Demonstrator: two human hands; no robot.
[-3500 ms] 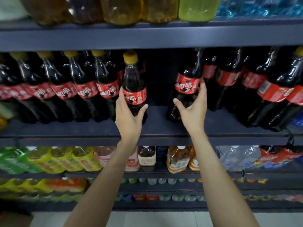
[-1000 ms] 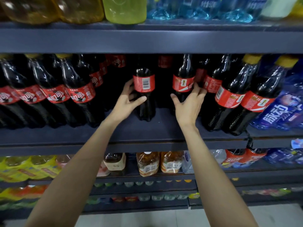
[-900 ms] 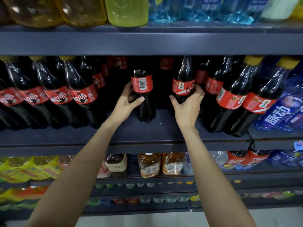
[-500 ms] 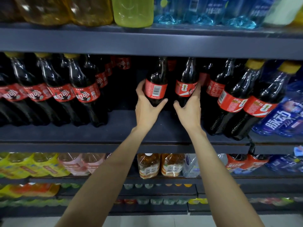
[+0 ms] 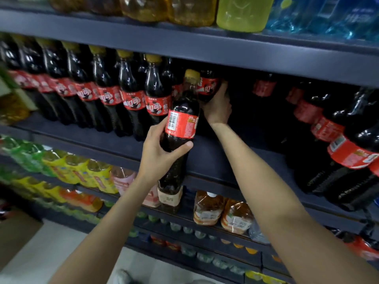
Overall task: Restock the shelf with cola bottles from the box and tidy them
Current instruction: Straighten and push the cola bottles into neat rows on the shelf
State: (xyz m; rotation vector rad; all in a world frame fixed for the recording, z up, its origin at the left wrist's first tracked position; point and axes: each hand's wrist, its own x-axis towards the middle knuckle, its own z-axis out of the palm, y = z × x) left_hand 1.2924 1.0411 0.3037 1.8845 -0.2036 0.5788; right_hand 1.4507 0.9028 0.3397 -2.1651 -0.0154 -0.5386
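Nearest the camera, two bare forearms reach up from the bottom edge toward a dark blue-grey shelf (image 5: pixel 215 154). The left hand (image 5: pixel 162 152) is wrapped round the lower body of a cola bottle (image 5: pixel 181 124), thumb across the front just under the red label and fingers curled behind it; the bottle stands roughly upright in front of the shelf's front edge, its base below the level of the shelf board and its yellow cap near the necks of the stocked bottles, with the barcode side of the label facing out. Past it, the right hand (image 5: pixel 217 108) reaches deeper into the shelf and grips a second cola bottle (image 5: pixel 208 87) from below and behind, fingers curled round its dark body just beneath the label; this bottle sits further back, in the gap between the two groups of stock. To the left of the gap, a row of cola bottles (image 5: pixel 114 93) with yellow caps and red labels lines the front of the shelf. To the right, more cola bottles (image 5: pixel 336 136) lean at an angle. Below, a lower shelf carries amber drink bottles (image 5: pixel 221 212), and further left yellow and green bottles (image 5: pixel 67 169), blurred. Above everything, the top shelf holds a pale green container (image 5: pixel 242 13) between amber bottles and blue water packs (image 5: pixel 328 15).
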